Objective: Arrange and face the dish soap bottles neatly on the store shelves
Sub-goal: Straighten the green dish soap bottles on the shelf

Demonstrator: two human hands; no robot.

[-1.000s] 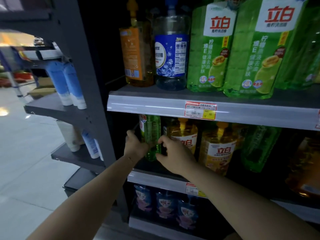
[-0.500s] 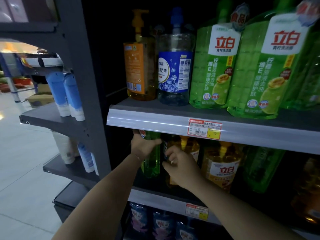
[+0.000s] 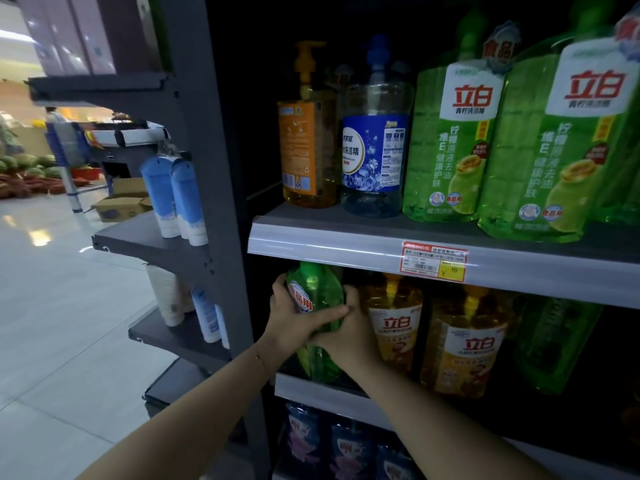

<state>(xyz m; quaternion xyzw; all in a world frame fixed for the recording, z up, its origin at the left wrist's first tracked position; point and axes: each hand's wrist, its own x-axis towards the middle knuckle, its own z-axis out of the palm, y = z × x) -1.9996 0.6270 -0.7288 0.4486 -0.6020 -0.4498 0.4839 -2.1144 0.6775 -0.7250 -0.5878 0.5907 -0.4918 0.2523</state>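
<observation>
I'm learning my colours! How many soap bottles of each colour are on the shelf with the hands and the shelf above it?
Green bottles: 4
Yellow or orange bottles: 3
Clear bottle with blue label: 1
Total: 8 that show plainly; the dark right edge may hide more.

Upper shelf [image 3: 346, 212]: you can read 立白 in red on the white labels of the two large green bottles [image 3: 453, 150] [image 3: 557, 157], with 青柠洗洁精 beneath. Clear bottle [image 3: 375, 154], blue label: 洗洁精 legible, small print not. Price tag [image 3: 434, 260] on that shelf's front edge: "10" on its yellow corner, the rest too small. Lower shelf [image 3: 311, 388]: both yellow bottles [image 3: 394, 327] [image 3: 467, 344] carry 立白. Small green bottle [image 3: 317, 289]: round sticker reads 食品用.
</observation>
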